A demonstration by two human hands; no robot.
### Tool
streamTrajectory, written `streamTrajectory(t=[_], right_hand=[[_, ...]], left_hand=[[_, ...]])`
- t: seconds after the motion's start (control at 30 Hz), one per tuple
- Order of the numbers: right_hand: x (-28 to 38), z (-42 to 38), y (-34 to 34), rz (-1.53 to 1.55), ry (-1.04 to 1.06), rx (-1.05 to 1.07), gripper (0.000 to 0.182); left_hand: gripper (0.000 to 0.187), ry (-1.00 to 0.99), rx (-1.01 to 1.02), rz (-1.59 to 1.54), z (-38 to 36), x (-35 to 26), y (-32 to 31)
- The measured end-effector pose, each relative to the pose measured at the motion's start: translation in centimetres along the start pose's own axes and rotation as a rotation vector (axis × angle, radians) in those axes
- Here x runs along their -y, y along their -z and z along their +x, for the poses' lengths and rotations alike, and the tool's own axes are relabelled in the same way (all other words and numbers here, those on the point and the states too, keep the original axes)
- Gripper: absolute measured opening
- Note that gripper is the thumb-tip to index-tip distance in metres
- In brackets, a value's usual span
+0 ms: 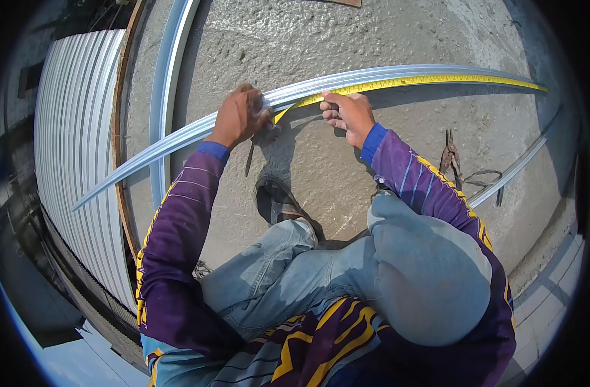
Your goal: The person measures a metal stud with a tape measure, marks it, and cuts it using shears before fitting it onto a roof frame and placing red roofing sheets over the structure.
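A long ribbed metal profile point(198, 128) crosses in front of me from lower left to upper right. My left hand point(240, 115) is closed around it left of the middle, thumb on the near side. Along its near edge runs a yellow tape measure blade point(398, 82), stretched from the right end and twisting down close to my left fingers. My right hand point(350, 117) pinches the blade's edge against the profile, its other fingers curled. A thin dark stick-like piece point(250, 158) shows below my left hand; what holds it is hidden.
Pliers point(450, 160) lie on the concrete floor point(269, 39) at right, near a dark wire loop point(485, 177) and another metal strip point(511, 171). A second metal profile point(161, 97) passes under the first at left. Corrugated sheeting point(82, 161) lies beyond a wooden edge point(119, 129).
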State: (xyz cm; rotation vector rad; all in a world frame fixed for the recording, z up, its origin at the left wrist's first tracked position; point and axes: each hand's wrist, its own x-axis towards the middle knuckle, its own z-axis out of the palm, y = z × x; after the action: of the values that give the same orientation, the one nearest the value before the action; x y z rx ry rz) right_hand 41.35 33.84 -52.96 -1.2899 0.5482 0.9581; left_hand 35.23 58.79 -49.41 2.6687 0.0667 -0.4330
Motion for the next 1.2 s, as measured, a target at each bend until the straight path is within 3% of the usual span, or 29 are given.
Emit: streamTrajectory(t=[0.37, 0.47, 0.53, 0.73, 0.87, 0.9, 0.97, 1.0, 1.07, 1.1, 1.17, 1.2], right_hand=[[-0.4, 0.3, 0.2, -0.013, 0.016, 0.015, 0.024], [-0.7, 0.4, 0.5, -0.01, 0.026, 0.04, 0.025], [-1.1, 0.4, 0.9, 0.02, 0.052, 0.054, 0.025], [-2.3, -1.7, 7.8, 0.254, 0.139, 0.168, 0.03], [-2.2, -3.2, 16.7, 0.376, 0.266, -0.118, 0.033], [-1.5, -4.9, 18.1, 0.285, 0.256, -0.307, 0.04], [-2.6, -7.8, 22.3, 0.205, 0.313, -0.519, 0.054], [-4.1, -9.6, 25.3, 0.225, 0.335, -0.636, 0.054], [-7.1, -11.6, 29.1, -0.271, 0.313, -0.918, 0.065], [-8.3, -12.7, 29.8, -0.248, 0.309, -0.946, 0.065], [-9.5, -13.9, 30.2, -0.916, 0.337, -0.987, 0.084], [-10.0, -13.7, 29.3, -0.902, 0.335, -0.977, 0.084]], left_hand=[[0.042, 0.052, -0.025, -0.203, 1.1, 2.1, -1.0], [0.051, 0.137, 0.082, -0.16, 1.8, 1.7, -0.6], [0.064, 0.308, 0.398, -0.104, 2.3, 1.6, -0.1], [0.067, 0.254, 0.351, -0.155, 2.0, 1.8, -0.3], [0.064, 0.293, 0.248, -0.148, 1.4, -0.5, 1.0], [0.056, 0.257, 0.242, -0.24, 1.9, 1.7, -0.6], [0.039, 0.208, 0.296, -0.454, 3.0, 0.5, 0.2], [0.037, 0.242, 0.186, -0.513, 3.0, -1.7, 1.0], [0.04, 0.195, 0.194, -0.544, 4.1, -3.2, 2.1], [0.041, 0.163, 0.18, -0.561, 4.9, -3.9, 1.9], [0.043, 0.145, 0.15, -0.564, 6.2, -4.3, 1.7], [0.044, 0.136, 0.133, -0.54, 7.1, -4.5, 1.1]])
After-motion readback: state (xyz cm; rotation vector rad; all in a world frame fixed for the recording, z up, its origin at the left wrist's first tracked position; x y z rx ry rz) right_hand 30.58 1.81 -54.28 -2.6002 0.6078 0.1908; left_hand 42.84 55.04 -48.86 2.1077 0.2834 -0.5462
